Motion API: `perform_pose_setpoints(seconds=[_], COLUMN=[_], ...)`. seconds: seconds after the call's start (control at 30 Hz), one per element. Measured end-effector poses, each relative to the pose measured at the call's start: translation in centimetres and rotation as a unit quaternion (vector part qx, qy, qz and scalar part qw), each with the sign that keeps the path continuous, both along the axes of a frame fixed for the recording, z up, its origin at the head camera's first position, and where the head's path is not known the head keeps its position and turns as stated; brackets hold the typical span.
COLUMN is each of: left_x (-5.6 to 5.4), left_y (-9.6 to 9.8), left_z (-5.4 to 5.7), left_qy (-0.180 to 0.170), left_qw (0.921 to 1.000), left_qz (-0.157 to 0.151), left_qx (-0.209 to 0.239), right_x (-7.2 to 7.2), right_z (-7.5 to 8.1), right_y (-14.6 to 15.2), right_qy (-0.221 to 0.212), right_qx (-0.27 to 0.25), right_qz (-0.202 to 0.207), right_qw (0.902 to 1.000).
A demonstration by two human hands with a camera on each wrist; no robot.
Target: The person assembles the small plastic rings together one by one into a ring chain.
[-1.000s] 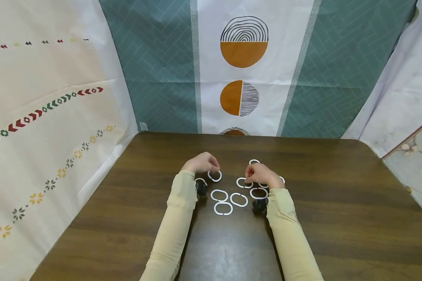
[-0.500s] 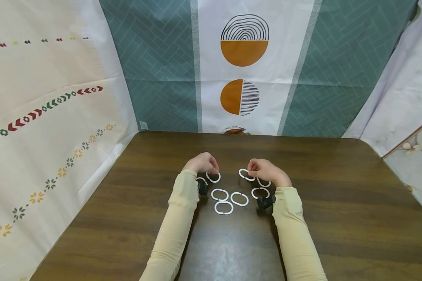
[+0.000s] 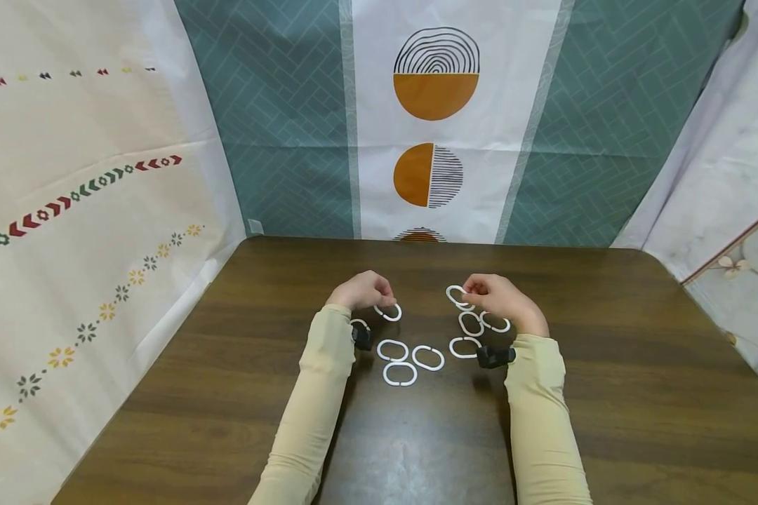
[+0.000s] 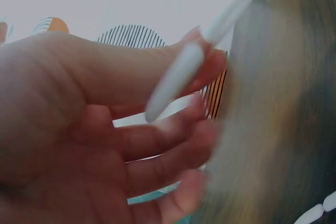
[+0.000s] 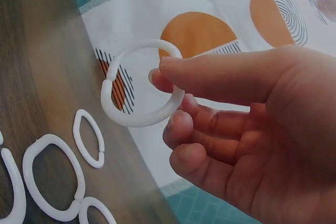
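My left hand pinches a white plastic C-shaped link between thumb and fingers, the small gap in it showing. The other fingers of that hand curl loosely below. To the right, my right hand holds a second such link by its side, thumb against forefinger. In the right wrist view it stands nearly face-on, its gap on the far left side. The two held links are well apart. Under the right hand, several more white links lie on the table; one rounded link shows just below that hand.
Three links, one a near oval link, lie close together between the forearms on the brown wooden table. Another link is partly hidden by the left wrist camera. Patterned cloths hang behind the table.
My right hand has moved right and farther away with its link, uncovering links on the table beneath. My left hand stays almost in place, its link shifting slightly.
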State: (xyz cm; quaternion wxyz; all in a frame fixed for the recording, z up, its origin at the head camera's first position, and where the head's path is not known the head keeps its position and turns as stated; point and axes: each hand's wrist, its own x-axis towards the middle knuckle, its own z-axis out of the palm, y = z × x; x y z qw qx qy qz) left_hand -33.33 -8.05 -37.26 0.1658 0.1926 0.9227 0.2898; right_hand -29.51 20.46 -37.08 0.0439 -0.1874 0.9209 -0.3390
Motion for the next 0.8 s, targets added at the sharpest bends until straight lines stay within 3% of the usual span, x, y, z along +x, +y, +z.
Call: perform_pose_setpoints(seconds=[0.3,0.5,0.7,0.8], left_x=[-0.3,-0.3,-0.4,-0.4], left_y=[0.2,0.4,1.1,1.5], left_z=[-0.3,-0.6,-0.8,-0.9], left_qy=[0.028,-0.01,-0.052,-0.063], left_qw=[0.999,0.9949,0.9795,0.9739], left_qz=[0.018,0.034,0.044,0.035], left_qx=[0.029,0.094,0.189,0.215], right_x=[-0.2,-0.2,-0.4,-0.5], right_z=[-0.6,-0.6,-0.8,-1.0], right_y=[0.3,-0.4,-0.8,-0.8], right_qy=[-0.037,-0.05,-0.044,-0.048], right_qx=[-0.043,-0.066,-0.07,-0.078], right_qz=[0.008,0.025,0.039,0.05], right_qw=[0.9984,0.9963,0.9958,0.9945])
